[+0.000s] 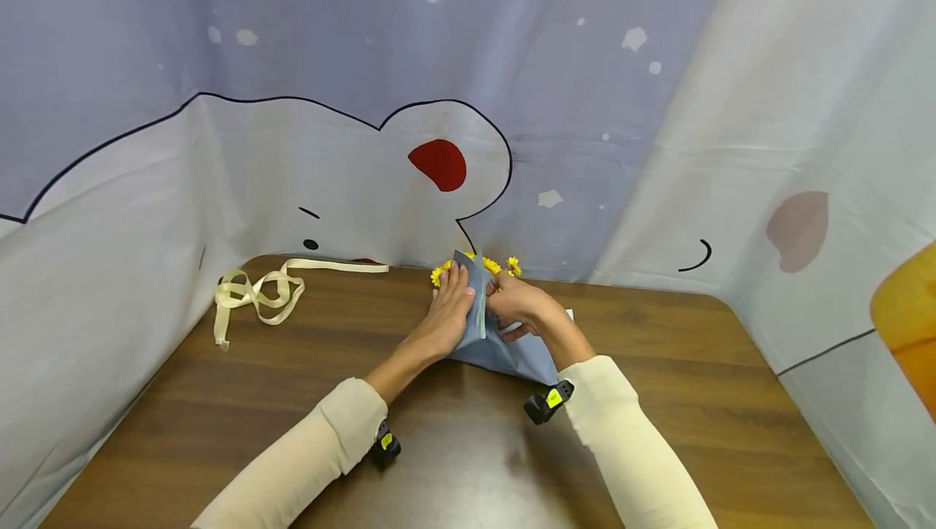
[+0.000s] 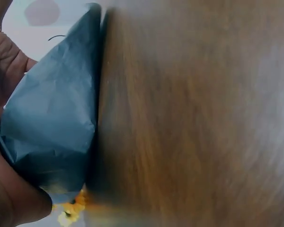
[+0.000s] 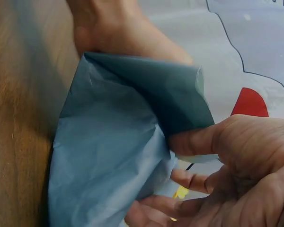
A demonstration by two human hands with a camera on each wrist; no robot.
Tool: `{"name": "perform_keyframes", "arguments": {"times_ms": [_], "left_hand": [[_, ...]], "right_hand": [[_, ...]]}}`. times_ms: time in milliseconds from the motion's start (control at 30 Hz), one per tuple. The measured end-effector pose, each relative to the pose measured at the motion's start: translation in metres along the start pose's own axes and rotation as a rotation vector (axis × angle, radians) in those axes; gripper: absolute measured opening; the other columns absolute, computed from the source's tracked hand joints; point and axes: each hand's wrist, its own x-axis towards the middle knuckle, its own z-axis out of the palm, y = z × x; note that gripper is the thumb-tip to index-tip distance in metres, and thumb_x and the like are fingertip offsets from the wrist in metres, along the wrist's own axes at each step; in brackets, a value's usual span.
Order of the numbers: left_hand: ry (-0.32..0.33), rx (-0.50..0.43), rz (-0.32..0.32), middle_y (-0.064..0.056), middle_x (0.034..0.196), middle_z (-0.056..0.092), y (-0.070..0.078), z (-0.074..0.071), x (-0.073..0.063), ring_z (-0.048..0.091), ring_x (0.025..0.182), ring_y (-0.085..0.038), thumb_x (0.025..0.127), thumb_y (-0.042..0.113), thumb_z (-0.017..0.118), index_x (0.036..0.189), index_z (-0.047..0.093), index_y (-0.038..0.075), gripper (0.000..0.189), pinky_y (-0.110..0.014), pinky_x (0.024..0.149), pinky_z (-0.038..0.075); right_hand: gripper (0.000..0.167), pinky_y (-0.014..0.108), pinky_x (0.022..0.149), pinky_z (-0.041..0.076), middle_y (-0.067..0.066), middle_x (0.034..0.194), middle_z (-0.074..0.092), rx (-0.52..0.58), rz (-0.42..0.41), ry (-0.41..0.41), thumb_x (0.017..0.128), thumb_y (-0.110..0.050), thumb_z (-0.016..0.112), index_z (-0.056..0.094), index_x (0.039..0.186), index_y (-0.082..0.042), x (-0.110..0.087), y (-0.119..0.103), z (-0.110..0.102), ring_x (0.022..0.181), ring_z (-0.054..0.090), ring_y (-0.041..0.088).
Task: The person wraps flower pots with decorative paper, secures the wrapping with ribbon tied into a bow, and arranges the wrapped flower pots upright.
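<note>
Blue-grey wrapping paper point(image 1: 512, 360) is folded around yellow flowers point(image 1: 514, 266), whose heads show at its far end. My left hand point(image 1: 444, 322) lies along the paper's left side with its fingers straight, pressing the fold. On the other side, my right hand point(image 1: 521, 301) pinches the paper's edge between thumb and fingers. The right wrist view shows that thumb point(image 3: 196, 141) on a raised flap of the paper point(image 3: 99, 151). In the left wrist view the paper point(image 2: 52, 104) forms a slanted cone above the tabletop. The flower stems are hidden inside.
A loose cream ribbon point(image 1: 336, 266) lies looped at the table's back left. The brown wooden table point(image 1: 658, 399) ends at a printed fabric curtain point(image 1: 351, 179) behind and at both sides. A small white edge point(image 1: 570, 314) shows behind the right wrist.
</note>
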Motion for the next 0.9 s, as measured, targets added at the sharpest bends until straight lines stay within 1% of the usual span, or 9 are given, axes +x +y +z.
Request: {"name": "perform_keyframes", "arguments": {"times_ms": [100,133,200,333,500,567,600,733,900], "left_hand": [[-0.008,0.151,0.103,-0.008,0.191,-0.004,-0.028,0.009,0.019,-0.010,0.178,-0.032,0.120,0.061,0.010,0.181,0.008,0.013,0.078,-0.056,0.145,-0.001],[-0.017,0.177,0.118,-0.007,0.191,-0.002,-0.029,0.010,0.023,-0.009,0.178,-0.030,0.120,0.059,0.010,0.182,0.009,0.014,0.076,-0.055,0.145,-0.001],[-0.044,0.196,0.133,-0.008,0.191,0.004,-0.017,0.006,0.022,-0.005,0.179,-0.032,0.121,0.054,0.014,0.181,0.014,0.013,0.072,-0.056,0.145,-0.001],[-0.083,0.205,0.092,-0.012,0.190,0.020,0.018,-0.005,0.013,0.009,0.179,-0.037,0.121,0.046,0.030,0.179,0.030,0.011,0.068,-0.065,0.143,0.007],[-0.024,0.250,0.121,-0.007,0.178,0.047,0.004,-0.005,0.026,0.033,0.169,-0.036,0.113,0.053,0.049,0.164,0.055,0.017,0.063,-0.067,0.136,0.026],[-0.029,0.259,0.143,-0.011,0.170,0.053,0.004,-0.007,0.029,0.037,0.165,-0.038,0.110,0.050,0.055,0.157,0.059,0.015,0.058,-0.065,0.136,0.027],[-0.035,0.266,0.140,-0.013,0.165,0.055,0.013,-0.008,0.027,0.039,0.162,-0.041,0.108,0.045,0.057,0.152,0.060,0.014,0.054,-0.067,0.133,0.029],[-0.082,0.344,0.160,-0.018,0.156,0.057,0.037,-0.012,0.019,0.040,0.160,-0.043,0.108,0.036,0.056,0.146,0.061,0.006,0.049,-0.064,0.136,0.028],[-0.138,0.519,0.124,-0.016,0.171,0.049,0.054,-0.013,0.011,0.026,0.173,-0.042,0.112,0.039,0.047,0.158,0.057,0.009,0.056,-0.061,0.143,0.018]], "right_hand": [[0.038,0.054,0.095,0.067,0.018,0.135,0.058,0.010,-0.010,0.015,0.106,-0.013,0.055,0.048,0.144,-0.009,0.001,0.002,0.000,0.118,0.070,0.039],[0.041,0.054,0.095,0.068,0.019,0.137,0.059,0.013,-0.012,0.021,0.106,-0.011,0.056,0.048,0.147,-0.009,0.001,0.002,0.000,0.118,0.070,0.039],[0.049,0.053,0.095,0.067,0.022,0.143,0.059,0.015,-0.015,0.025,0.106,-0.008,0.056,0.045,0.154,-0.009,0.000,0.003,0.000,0.120,0.071,0.040],[0.060,0.056,0.099,0.066,0.027,0.154,0.055,0.017,-0.031,0.010,0.105,-0.004,0.054,0.040,0.163,-0.009,-0.001,0.007,-0.001,0.123,0.071,0.040],[0.059,0.059,0.103,0.065,0.025,0.151,0.059,0.051,-0.058,-0.036,0.100,0.001,0.057,0.045,0.157,-0.010,-0.002,0.014,-0.005,0.125,0.069,0.036],[0.061,0.058,0.101,0.066,0.021,0.142,0.062,0.071,-0.057,-0.041,0.097,0.003,0.059,0.046,0.155,-0.009,-0.002,0.017,-0.007,0.122,0.068,0.033],[0.061,0.057,0.101,0.066,0.019,0.138,0.063,0.084,-0.050,-0.044,0.096,0.004,0.060,0.046,0.154,-0.009,-0.002,0.019,-0.007,0.120,0.068,0.031],[0.061,0.058,0.105,0.064,0.016,0.133,0.060,0.120,-0.036,-0.053,0.093,0.005,0.060,0.044,0.151,-0.006,-0.002,0.025,-0.010,0.121,0.066,0.030],[0.063,0.062,0.116,0.058,0.029,0.157,0.054,0.143,-0.066,-0.098,0.100,0.005,0.058,0.036,0.158,0.002,-0.002,0.034,-0.015,0.141,0.062,0.040]]}}
